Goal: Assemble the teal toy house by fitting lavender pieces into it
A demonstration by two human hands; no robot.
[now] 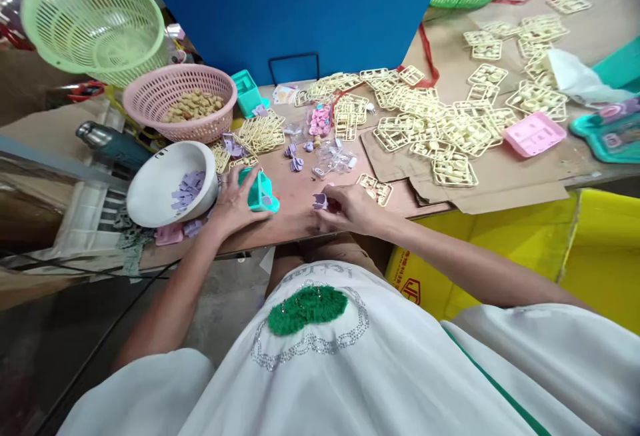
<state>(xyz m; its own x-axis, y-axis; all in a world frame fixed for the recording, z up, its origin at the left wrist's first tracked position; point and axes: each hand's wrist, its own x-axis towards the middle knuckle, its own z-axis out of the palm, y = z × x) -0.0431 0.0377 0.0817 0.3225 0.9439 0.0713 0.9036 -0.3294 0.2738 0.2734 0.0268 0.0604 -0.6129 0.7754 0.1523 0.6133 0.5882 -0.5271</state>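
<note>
The left hand (pixel 234 201) is closing around a teal plastic piece (pixel 260 193), holding it just above the near edge of the worktop (pixel 295 199), beside a white bowl (pixel 160 179) that is carrying small lilac parts (pixel 187 188). The right hand (pixel 350 208) is resting at the same near edge, its fingertips pinching a small lilac part (pixel 320 202) close to the teal piece. Further in from the hands, loose lilac bits (pixel 295 156), clear plastic bags (pixel 335 158) and a cluster of pink parts (pixel 320 119) are lying toward the middle. A pink basket (pixel 150 99) of tan pieces is sitting toward the far left corner, with a green basket (pixel 93 19) standing beyond it. Cream-coloured part frames (pixel 440 126) are spreading across the right half, over sheets of cardboard (pixel 500 179), and a pink tray (pixel 534 134) is lying near the right edge.
</note>
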